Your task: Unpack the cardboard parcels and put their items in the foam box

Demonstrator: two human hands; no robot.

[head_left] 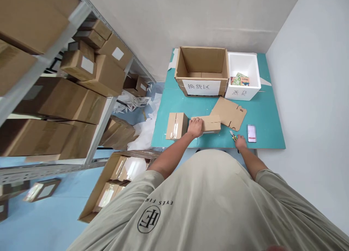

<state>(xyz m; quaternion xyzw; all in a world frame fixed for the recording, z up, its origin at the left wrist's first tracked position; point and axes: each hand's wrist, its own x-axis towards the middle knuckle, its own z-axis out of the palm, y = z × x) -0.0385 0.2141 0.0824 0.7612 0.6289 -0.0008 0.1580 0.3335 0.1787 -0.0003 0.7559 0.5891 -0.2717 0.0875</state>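
My left hand (195, 127) grips the left end of a small cardboard box (212, 123) that lies near the front of the table. In my right hand (240, 142) is a utility knife (233, 136), its blade pointing away from me toward the far left. Left of my left hand stands another taped cardboard box (176, 126). A flat piece of cardboard (230, 112) with slots and a round notch lies behind the gripped box, partly under or against its right end. Beside my right hand rests a phone (251, 133) with its screen lit.
At the back of the green table (268, 116) stand a large open carton (202, 78) and a white foam box (243, 92) with colourful packets inside. Shelves (95, 134) loaded with cartons rise on the left. An open carton of parcels (106, 171) sits on the floor.
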